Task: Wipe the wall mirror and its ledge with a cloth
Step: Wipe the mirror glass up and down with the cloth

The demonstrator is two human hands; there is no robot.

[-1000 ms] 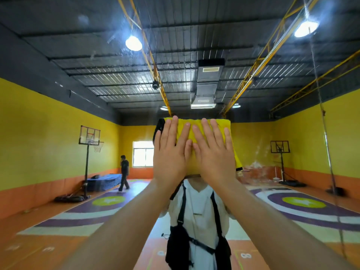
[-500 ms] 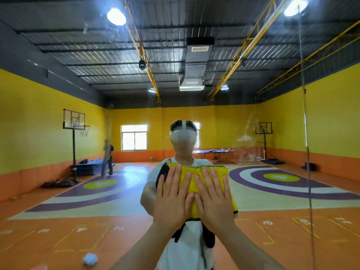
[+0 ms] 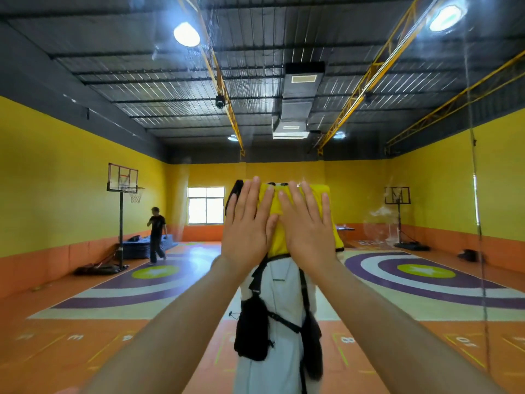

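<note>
Both hands were flat with fingers straight. My left hand [image 3: 246, 226] and right hand [image 3: 309, 230] pressed side by side on the yellow cloth [image 3: 277, 245], thumbs close together, neither curled round it. The cloth lay spread against the wall mirror [image 3: 113, 115], over the head of my own reflection and well left of the vertical seam [image 3: 477, 211] in the glass. I noted a cloudy smear [image 3: 379, 218] between cloth and seam. The glass also reflected a basketball hoop [image 3: 123, 180] at far left.
</note>
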